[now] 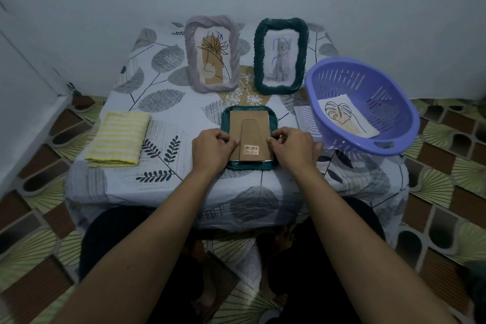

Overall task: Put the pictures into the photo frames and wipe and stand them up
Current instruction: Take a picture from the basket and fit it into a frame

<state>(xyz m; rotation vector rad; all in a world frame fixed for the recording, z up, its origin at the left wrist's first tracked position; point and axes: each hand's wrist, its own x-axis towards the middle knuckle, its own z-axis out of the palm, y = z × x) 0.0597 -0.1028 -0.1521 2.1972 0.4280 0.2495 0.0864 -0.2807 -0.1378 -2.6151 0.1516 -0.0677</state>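
A yellow cloth (118,138) lies at the left of the surface (157,102). At the right a basket (381,102) holds a leaf picture (344,118). At the back stand a grey frame (191,60) and a green frame (259,60), both filled. In the centre a third frame (225,123) lies face down. The left hand (210,150) and the right hand (294,148), fingers curled, pinch the side edges of its backing (249,126).

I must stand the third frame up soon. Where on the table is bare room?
Bare cover lies left of the grey frame, behind the cloth, and between the cloth and the flat frame. The right side is crowded: the basket fills it, close to the green frame.
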